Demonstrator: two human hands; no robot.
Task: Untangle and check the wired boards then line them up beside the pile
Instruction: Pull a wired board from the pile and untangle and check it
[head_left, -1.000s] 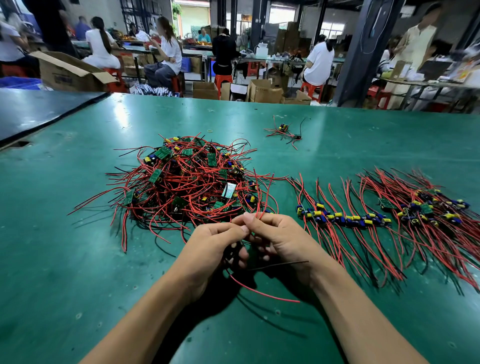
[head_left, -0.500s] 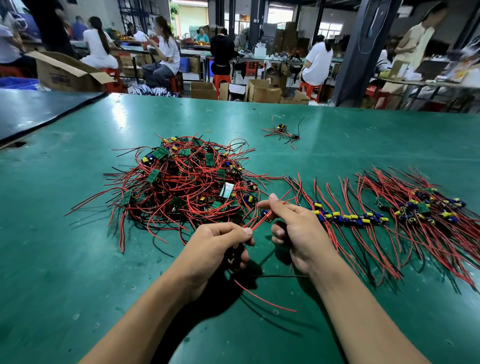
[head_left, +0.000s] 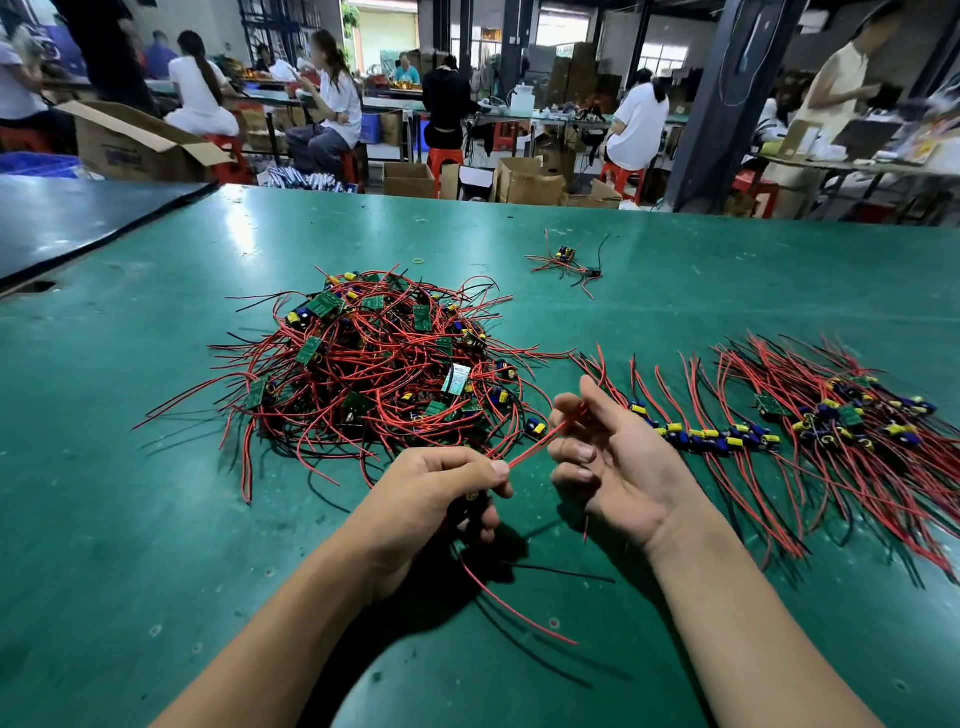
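Snagging is my main worry. My left hand (head_left: 441, 488), at lower centre, is clamped on a red wire (head_left: 540, 439) between thumb and forefinger. The wire runs taut up and right to my right hand (head_left: 613, 457), which lies palm up with the thumb held away and the fingers loosely curled. The wire reaches those fingers, but I cannot tell whether they grip it or it only rests there. If it only rests, it could spring back into the pile (head_left: 374, 374), which sits just beyond my left hand, and catch among the loose strands.

A hard pull between the hands could strain the wire where it joins its board (head_left: 467, 512). The red tail (head_left: 514, 608) and black lead (head_left: 561, 574) trail on the surface (head_left: 156, 519) below my left hand. If I swing the piece right without care, they could drag across the row (head_left: 717, 436) right of centre and knock it crooked.

The board is nearly all hidden inside my left fist. I see only a dark shape under the fingers, so I cannot judge its condition. How many wires leave it is unclear. A denser heap (head_left: 857, 410) lies at the right of the frame, where its wires run out of view. People at the benches along the top are blurred.
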